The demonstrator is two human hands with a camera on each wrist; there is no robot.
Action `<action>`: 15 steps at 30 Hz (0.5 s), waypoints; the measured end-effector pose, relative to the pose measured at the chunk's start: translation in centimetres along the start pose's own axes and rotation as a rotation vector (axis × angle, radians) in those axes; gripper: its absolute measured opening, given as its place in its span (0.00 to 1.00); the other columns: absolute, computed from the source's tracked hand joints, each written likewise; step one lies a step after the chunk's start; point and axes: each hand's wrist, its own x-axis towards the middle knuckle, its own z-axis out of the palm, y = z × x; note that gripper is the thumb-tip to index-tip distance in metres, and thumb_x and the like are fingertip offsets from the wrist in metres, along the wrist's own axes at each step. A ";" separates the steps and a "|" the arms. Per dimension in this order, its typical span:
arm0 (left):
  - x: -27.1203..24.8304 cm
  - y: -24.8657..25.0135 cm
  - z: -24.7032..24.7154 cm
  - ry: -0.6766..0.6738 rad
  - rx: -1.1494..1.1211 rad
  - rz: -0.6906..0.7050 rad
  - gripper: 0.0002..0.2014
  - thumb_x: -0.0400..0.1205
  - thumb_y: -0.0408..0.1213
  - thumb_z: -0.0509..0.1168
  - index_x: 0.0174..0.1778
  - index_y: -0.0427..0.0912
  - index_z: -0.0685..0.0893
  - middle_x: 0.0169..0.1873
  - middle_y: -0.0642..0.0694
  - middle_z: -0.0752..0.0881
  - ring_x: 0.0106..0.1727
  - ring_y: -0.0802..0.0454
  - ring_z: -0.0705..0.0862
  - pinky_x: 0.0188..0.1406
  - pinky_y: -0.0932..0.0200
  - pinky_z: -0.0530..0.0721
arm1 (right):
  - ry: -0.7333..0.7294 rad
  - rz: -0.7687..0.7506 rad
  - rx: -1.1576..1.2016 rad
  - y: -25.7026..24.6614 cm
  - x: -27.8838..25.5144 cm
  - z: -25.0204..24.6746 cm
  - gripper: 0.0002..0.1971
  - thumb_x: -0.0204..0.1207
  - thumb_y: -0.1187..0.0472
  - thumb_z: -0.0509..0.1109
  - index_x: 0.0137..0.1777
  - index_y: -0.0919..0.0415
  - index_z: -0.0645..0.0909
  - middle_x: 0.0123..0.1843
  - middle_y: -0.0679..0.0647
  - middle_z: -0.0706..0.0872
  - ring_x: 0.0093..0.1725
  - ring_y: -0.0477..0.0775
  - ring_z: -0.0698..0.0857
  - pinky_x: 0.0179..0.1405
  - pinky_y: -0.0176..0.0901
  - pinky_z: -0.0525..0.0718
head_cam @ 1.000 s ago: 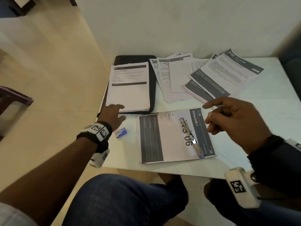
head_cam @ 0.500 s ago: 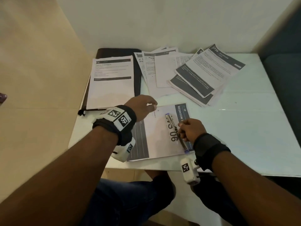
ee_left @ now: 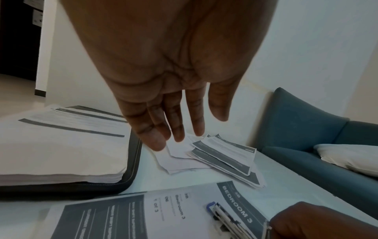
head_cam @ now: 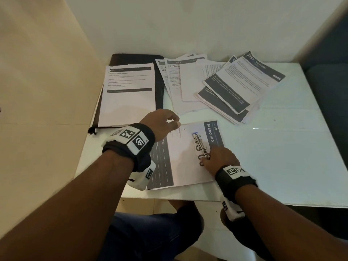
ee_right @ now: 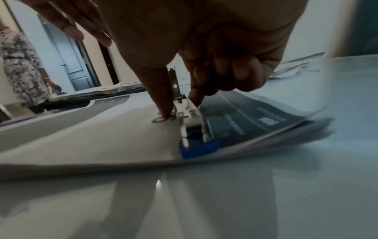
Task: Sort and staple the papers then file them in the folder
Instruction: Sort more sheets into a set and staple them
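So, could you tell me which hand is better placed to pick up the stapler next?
The right hand: its fingers already pinch the stapler lying on the Bedroom 3 papers. The left hand hovers open, holding nothing.

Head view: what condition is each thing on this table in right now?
Stapler: lying opened out flat on the Bedroom 3 papers.
Bedroom 3 papers: flat at the table's near edge.
Folder: open, a stack inside.
Loose papers: fanned, unsorted.
Right hand: pinching the stapler's near end.
Left hand: hovering, holding nothing.

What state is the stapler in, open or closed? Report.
Open: the stapler has its metal arm raised off the base; right hand pinches it.
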 end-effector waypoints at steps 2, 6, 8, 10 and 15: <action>-0.3 0.5 -0.3 0.033 -0.048 0.009 0.17 0.86 0.48 0.62 0.69 0.48 0.81 0.67 0.49 0.81 0.68 0.50 0.78 0.63 0.58 0.72 | 0.018 0.007 0.012 -0.6 -0.1 -0.7 0.13 0.74 0.48 0.69 0.53 0.55 0.81 0.52 0.55 0.88 0.53 0.60 0.86 0.47 0.45 0.83; -1.7 2.1 -1.5 0.107 -0.222 0.032 0.19 0.87 0.44 0.62 0.73 0.43 0.79 0.68 0.47 0.82 0.68 0.49 0.80 0.72 0.51 0.75 | 0.108 0.029 0.056 -1.7 -1.4 -3.4 0.11 0.75 0.47 0.69 0.48 0.54 0.81 0.50 0.53 0.87 0.50 0.58 0.86 0.45 0.44 0.83; -2.7 2.9 -1.8 0.174 -0.354 0.005 0.19 0.87 0.43 0.62 0.73 0.42 0.78 0.67 0.43 0.83 0.66 0.44 0.81 0.71 0.46 0.77 | 0.164 0.009 0.100 -2.4 -2.4 -5.6 0.10 0.75 0.46 0.70 0.44 0.52 0.80 0.47 0.51 0.87 0.48 0.56 0.86 0.44 0.43 0.83; -3.8 3.7 -1.9 0.274 -0.533 -0.040 0.19 0.86 0.44 0.63 0.71 0.40 0.79 0.63 0.37 0.84 0.64 0.37 0.82 0.70 0.40 0.79 | 0.234 -0.023 0.149 -3.1 -3.9 -8.4 0.10 0.75 0.45 0.69 0.41 0.50 0.79 0.42 0.48 0.85 0.45 0.54 0.84 0.43 0.42 0.81; -8.6 8.0 -1.0 0.188 -1.200 -0.104 0.11 0.88 0.43 0.60 0.57 0.41 0.82 0.56 0.43 0.87 0.59 0.44 0.85 0.60 0.50 0.83 | 0.430 -0.142 0.346 -4.5 -9.5 -15.2 0.13 0.71 0.44 0.74 0.34 0.50 0.78 0.32 0.43 0.80 0.36 0.44 0.80 0.33 0.39 0.73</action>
